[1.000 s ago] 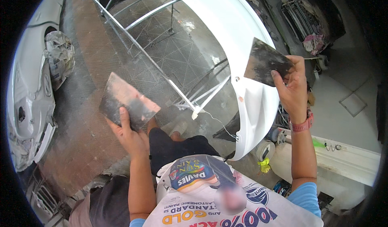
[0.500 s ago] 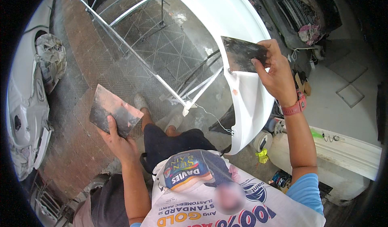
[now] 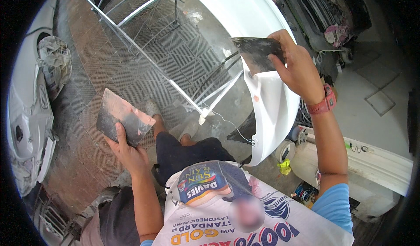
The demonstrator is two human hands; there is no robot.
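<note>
My left hand (image 3: pixel 129 156) grips a thin rectangular plate (image 3: pixel 116 121) smeared with pink paste, its thumb lying on top. My right hand (image 3: pixel 295 68) pinches a dark, flat spreader sheet (image 3: pixel 258 51) between thumb and fingers. That sheet lies over the inner edge of a white curved car bumper (image 3: pixel 273 114) and hides part of it; whether it touches the surface I cannot tell. A small pink patch (image 3: pixel 256 98) shows on the bumper just below the sheet.
A silver metal stand (image 3: pixel 146 57) sits beneath the bumper. Far left is a grey bumper (image 3: pixel 28 97) with crumpled covering (image 3: pixel 54 64). To the right are a round can (image 3: pixel 285 151), a yellow-green cloth (image 3: pixel 284 167) and a long white panel (image 3: pixel 372 154).
My right hand and its dark sheet have shifted slightly up, and the sheet has tilted. The bumper appears shifted a little right. My left hand and plate are almost unchanged.
</note>
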